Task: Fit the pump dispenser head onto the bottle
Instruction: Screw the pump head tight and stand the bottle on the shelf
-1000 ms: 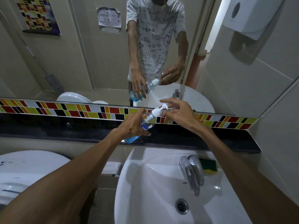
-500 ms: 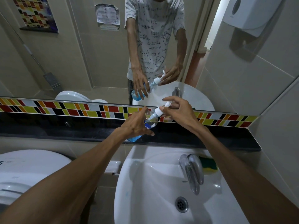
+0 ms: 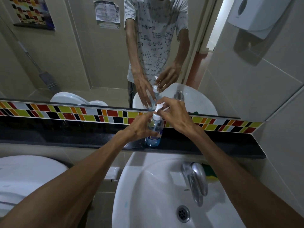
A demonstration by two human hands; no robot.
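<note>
- Clear plastic, tinted blue low down: the bottle (image 3: 154, 134) stands upright on the black ledge (image 3: 65, 135) below the mirror, near the ledge's front edge, above the back rim of the white sink (image 3: 148, 186).
- The white pump dispenser head (image 3: 157, 112) sits on the bottle neck, its nozzle pointing toward the mirror.
- The left hand (image 3: 139, 127) wraps the bottle body, fingers curled round its front and thumb side, gripping it.
- The right hand (image 3: 176, 116) pinches the pump head from the right; the fingers (image 3: 162, 104) are bent close about the top, the rest loosely spread.
- Open ledge runs well to the left of the bottle; to the right it is bare too.
- The chrome tap (image 3: 195, 180) stands below the right forearm, apart from the bottle.
</note>
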